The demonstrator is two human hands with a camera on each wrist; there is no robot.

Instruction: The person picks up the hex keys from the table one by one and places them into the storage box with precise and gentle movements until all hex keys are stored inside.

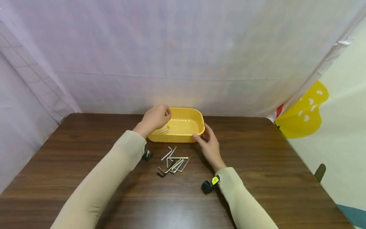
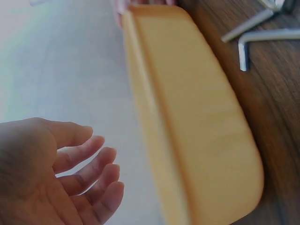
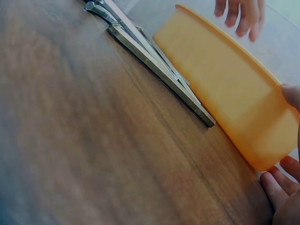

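Yellow tub [image 1: 183, 135]: shallow plastic, rounded corners, on desk [image 1: 257, 152]. Right hand [image 1: 210, 146] touches its right corner, fingers relaxed. Left hand [image 1: 155, 117] hovers over its left rim, loosely curled, empty. Hex keys [image 1: 172, 163] just nearside.

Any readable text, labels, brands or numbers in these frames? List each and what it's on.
None readable in any view.
Yellow tub: plain walls, no label or brand showing.
Hex keys: any size stamps are too small to read.
Wrist camera on the right sleeve: a yellow patch, too small to tell whether it bears text.
Yellow shape on the right wall: white marks only, not letters.
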